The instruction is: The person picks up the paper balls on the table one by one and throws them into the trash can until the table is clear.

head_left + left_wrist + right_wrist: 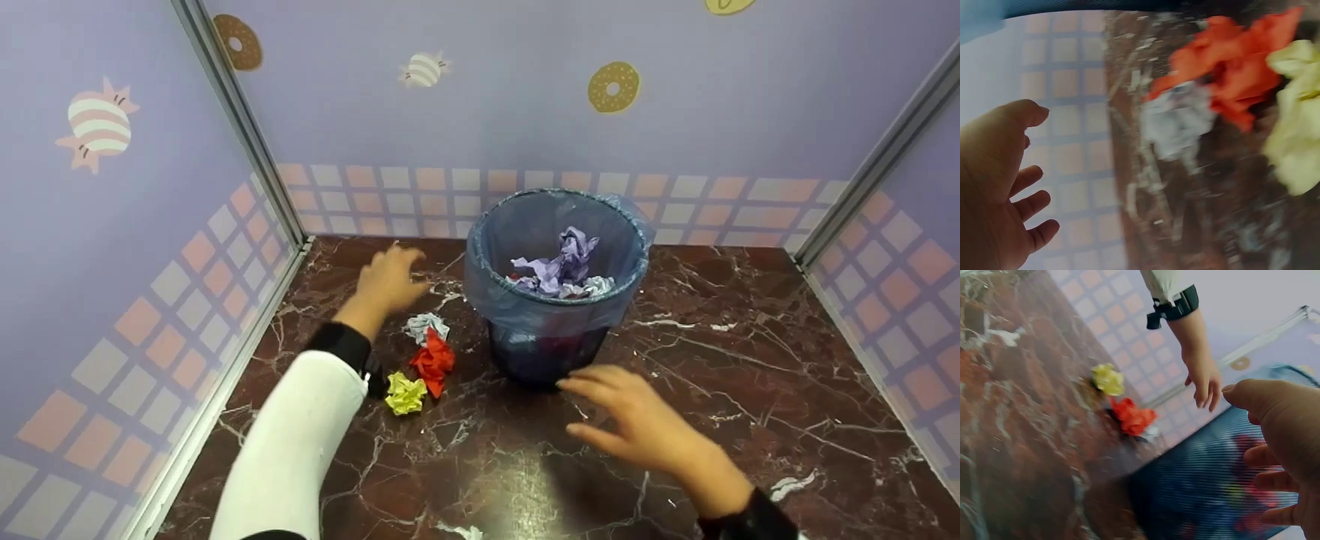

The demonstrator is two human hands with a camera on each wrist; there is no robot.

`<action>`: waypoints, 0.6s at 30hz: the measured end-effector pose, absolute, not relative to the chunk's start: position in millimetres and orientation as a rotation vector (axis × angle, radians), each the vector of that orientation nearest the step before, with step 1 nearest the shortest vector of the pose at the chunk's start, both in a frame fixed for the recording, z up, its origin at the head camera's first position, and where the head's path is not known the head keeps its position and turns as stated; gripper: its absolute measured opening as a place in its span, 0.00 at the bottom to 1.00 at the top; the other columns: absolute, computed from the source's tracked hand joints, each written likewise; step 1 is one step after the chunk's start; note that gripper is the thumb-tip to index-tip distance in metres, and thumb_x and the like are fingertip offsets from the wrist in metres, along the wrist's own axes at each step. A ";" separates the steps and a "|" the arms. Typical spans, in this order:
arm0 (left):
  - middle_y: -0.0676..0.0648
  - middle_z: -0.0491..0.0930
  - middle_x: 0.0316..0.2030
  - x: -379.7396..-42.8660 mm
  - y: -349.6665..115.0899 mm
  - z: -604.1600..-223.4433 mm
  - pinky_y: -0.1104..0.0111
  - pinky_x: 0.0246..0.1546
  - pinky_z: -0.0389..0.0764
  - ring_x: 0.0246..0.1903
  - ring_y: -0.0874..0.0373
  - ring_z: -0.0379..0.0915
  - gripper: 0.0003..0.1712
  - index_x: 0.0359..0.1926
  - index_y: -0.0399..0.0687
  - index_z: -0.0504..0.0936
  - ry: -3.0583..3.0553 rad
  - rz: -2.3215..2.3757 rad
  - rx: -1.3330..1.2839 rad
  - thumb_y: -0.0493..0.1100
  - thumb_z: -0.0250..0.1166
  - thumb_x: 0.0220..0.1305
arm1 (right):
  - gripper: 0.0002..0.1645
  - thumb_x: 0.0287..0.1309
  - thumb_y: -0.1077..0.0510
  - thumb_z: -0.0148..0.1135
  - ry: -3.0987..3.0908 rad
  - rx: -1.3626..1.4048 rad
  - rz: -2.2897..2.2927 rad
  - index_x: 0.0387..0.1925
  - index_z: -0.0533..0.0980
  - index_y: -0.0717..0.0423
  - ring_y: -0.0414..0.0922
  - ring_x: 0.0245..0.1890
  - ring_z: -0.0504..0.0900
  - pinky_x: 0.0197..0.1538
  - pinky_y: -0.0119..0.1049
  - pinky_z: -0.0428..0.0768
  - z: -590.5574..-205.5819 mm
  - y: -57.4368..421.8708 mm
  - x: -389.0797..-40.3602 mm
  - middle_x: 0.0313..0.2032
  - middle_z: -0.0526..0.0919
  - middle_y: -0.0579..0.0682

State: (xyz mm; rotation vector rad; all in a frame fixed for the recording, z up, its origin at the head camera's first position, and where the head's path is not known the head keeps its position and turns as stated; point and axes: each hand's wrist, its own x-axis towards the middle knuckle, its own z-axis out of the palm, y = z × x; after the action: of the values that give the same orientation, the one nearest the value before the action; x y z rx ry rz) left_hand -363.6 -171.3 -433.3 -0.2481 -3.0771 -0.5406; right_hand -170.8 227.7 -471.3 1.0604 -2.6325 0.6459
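Note:
My left hand [390,281] hovers left of the bin, fingers loosely bent and holding nothing. Just below it on the tabletop lie a crumpled white paper [427,328], a crumpled red paper [434,363] and a crumpled yellow paper [406,394], bunched close together; the left wrist view shows the red paper [1235,62] overlapping the white one. In front of the bin, on its right side, my right hand [634,416] is held with relaxed, spread fingers and nothing in them. A dark mesh trash bin [551,352] with a blue plastic liner contains crumpled purple paper [574,255] and white paper [592,287].
The dark red marbled tabletop [750,360] is bounded by purple panels with pink and white checks on the left, back and right. Metal strips [247,135] run along the panel corners. The bin stands near the back wall [517,112].

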 end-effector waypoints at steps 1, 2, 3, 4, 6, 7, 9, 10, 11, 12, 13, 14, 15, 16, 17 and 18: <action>0.38 0.70 0.69 -361.6 -171.1 -442.2 0.34 0.68 0.66 0.68 0.35 0.65 0.38 0.72 0.51 0.71 -3.091 -0.530 -0.247 0.57 0.67 0.65 | 0.35 0.63 0.35 0.66 -2.626 1.073 0.648 0.68 0.74 0.39 0.49 0.66 0.77 0.68 0.58 0.75 -475.9 225.7 -169.1 0.65 0.80 0.47; 0.37 0.70 0.69 -359.7 -171.2 -450.6 0.34 0.67 0.67 0.68 0.34 0.65 0.38 0.72 0.51 0.70 -3.104 -0.525 -0.244 0.58 0.67 0.65 | 0.34 0.63 0.35 0.66 -2.619 1.082 0.654 0.68 0.75 0.39 0.48 0.65 0.78 0.67 0.58 0.75 -480.1 223.9 -167.5 0.65 0.80 0.46; 0.37 0.71 0.69 -357.7 -171.0 -458.3 0.34 0.66 0.68 0.68 0.33 0.66 0.39 0.72 0.51 0.71 -3.117 -0.533 -0.235 0.59 0.67 0.65 | 0.34 0.63 0.36 0.66 -2.609 1.091 0.659 0.67 0.75 0.39 0.48 0.65 0.78 0.66 0.57 0.76 -484.1 222.8 -166.1 0.64 0.80 0.45; 0.36 0.70 0.70 -355.9 -171.3 -465.6 0.34 0.66 0.69 0.68 0.32 0.66 0.40 0.72 0.50 0.71 -3.128 -0.546 -0.231 0.59 0.68 0.64 | 0.33 0.63 0.36 0.67 -2.595 1.100 0.664 0.67 0.76 0.39 0.47 0.64 0.78 0.66 0.56 0.77 -488.0 221.5 -165.0 0.63 0.81 0.44; 0.36 0.70 0.71 -352.2 -171.6 -478.1 0.36 0.67 0.69 0.69 0.32 0.66 0.42 0.73 0.48 0.70 -3.150 -0.604 -0.210 0.60 0.69 0.63 | 0.32 0.63 0.37 0.68 -2.579 1.113 0.685 0.66 0.76 0.40 0.46 0.63 0.79 0.64 0.54 0.78 -494.3 220.2 -163.2 0.63 0.81 0.44; 0.36 0.69 0.72 -350.7 -171.4 -483.6 0.37 0.68 0.69 0.70 0.32 0.65 0.44 0.74 0.47 0.69 -3.160 -0.638 -0.199 0.60 0.69 0.62 | 0.32 0.63 0.38 0.68 -2.571 1.115 0.693 0.66 0.77 0.40 0.46 0.63 0.79 0.64 0.54 0.78 -497.1 220.1 -162.4 0.62 0.81 0.44; 0.37 0.71 0.71 -348.0 -170.4 -492.5 0.39 0.68 0.71 0.69 0.33 0.67 0.46 0.74 0.46 0.70 -3.172 -0.696 -0.187 0.61 0.71 0.60 | 0.32 0.63 0.38 0.68 -2.571 1.110 0.707 0.66 0.77 0.40 0.45 0.62 0.80 0.63 0.53 0.79 -501.5 220.6 -160.6 0.62 0.82 0.43; 0.37 0.72 0.70 -346.8 -169.7 -496.1 0.41 0.68 0.72 0.69 0.34 0.69 0.46 0.73 0.46 0.70 -3.178 -0.714 -0.182 0.61 0.71 0.58 | 0.31 0.63 0.38 0.68 -2.572 1.104 0.715 0.65 0.77 0.40 0.45 0.62 0.80 0.63 0.53 0.79 -503.1 220.9 -160.0 0.62 0.82 0.43; 0.37 0.73 0.69 -345.7 -169.2 -499.4 0.42 0.67 0.73 0.68 0.35 0.70 0.47 0.73 0.46 0.71 -3.188 -0.723 -0.175 0.61 0.71 0.57 | 0.31 0.63 0.39 0.68 -2.575 1.099 0.725 0.65 0.77 0.41 0.45 0.62 0.80 0.63 0.52 0.79 -504.6 221.6 -159.2 0.62 0.81 0.43; 0.37 0.74 0.69 -344.5 -168.7 -502.3 0.43 0.66 0.74 0.67 0.35 0.71 0.47 0.72 0.46 0.71 -3.198 -0.720 -0.171 0.61 0.71 0.56 | 0.31 0.63 0.39 0.68 -2.575 1.095 0.727 0.65 0.77 0.40 0.45 0.62 0.80 0.62 0.52 0.79 -505.9 222.1 -158.6 0.62 0.81 0.42; 0.36 0.74 0.68 -343.4 -168.7 -505.1 0.43 0.65 0.74 0.66 0.35 0.72 0.47 0.72 0.46 0.71 -3.212 -0.711 -0.174 0.61 0.71 0.56 | 0.31 0.63 0.39 0.68 -2.572 1.090 0.732 0.65 0.77 0.41 0.45 0.62 0.80 0.62 0.52 0.79 -507.1 222.7 -158.1 0.61 0.81 0.42; 0.35 0.74 0.68 -342.2 -168.8 -507.5 0.43 0.65 0.75 0.66 0.35 0.72 0.47 0.72 0.45 0.71 -3.226 -0.701 -0.173 0.61 0.71 0.55 | 0.31 0.63 0.39 0.68 -2.575 1.084 0.740 0.65 0.77 0.41 0.45 0.62 0.80 0.62 0.52 0.79 -507.9 223.2 -157.5 0.61 0.81 0.42; 0.34 0.73 0.69 -341.2 -169.1 -509.9 0.43 0.66 0.74 0.67 0.34 0.71 0.47 0.73 0.45 0.70 -3.244 -0.683 -0.172 0.60 0.70 0.55 | 0.31 0.63 0.39 0.69 -2.574 1.082 0.745 0.65 0.77 0.41 0.45 0.61 0.80 0.62 0.51 0.79 -508.7 223.8 -157.3 0.61 0.81 0.42; 0.33 0.70 0.70 -340.0 -169.7 -512.1 0.43 0.66 0.73 0.68 0.33 0.69 0.48 0.74 0.45 0.68 -3.264 -0.662 -0.160 0.60 0.70 0.55 | 0.30 0.63 0.40 0.69 -2.573 1.077 0.750 0.65 0.78 0.41 0.45 0.61 0.80 0.62 0.51 0.80 -509.5 224.4 -156.9 0.61 0.82 0.42; 0.32 0.68 0.72 -338.8 -170.2 -514.1 0.42 0.68 0.72 0.69 0.32 0.67 0.49 0.75 0.45 0.66 -3.280 -0.652 -0.153 0.60 0.69 0.56 | 0.30 0.63 0.40 0.69 -2.573 1.073 0.755 0.64 0.78 0.41 0.45 0.61 0.80 0.61 0.51 0.80 -510.3 225.0 -156.4 0.60 0.82 0.42; 0.31 0.66 0.73 -337.8 -170.8 -516.0 0.42 0.68 0.71 0.71 0.31 0.65 0.50 0.76 0.46 0.64 -3.294 -0.646 -0.144 0.59 0.68 0.56 | 0.30 0.63 0.40 0.69 -2.577 1.069 0.758 0.64 0.78 0.40 0.44 0.61 0.80 0.61 0.51 0.80 -511.0 225.5 -156.0 0.60 0.82 0.43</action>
State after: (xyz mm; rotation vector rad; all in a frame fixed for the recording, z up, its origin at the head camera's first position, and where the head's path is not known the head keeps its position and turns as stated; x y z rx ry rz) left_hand -337.8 -170.8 -516.0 -0.1439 -3.2937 -0.6460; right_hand -156.0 225.5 -511.0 1.0690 -2.5768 0.7584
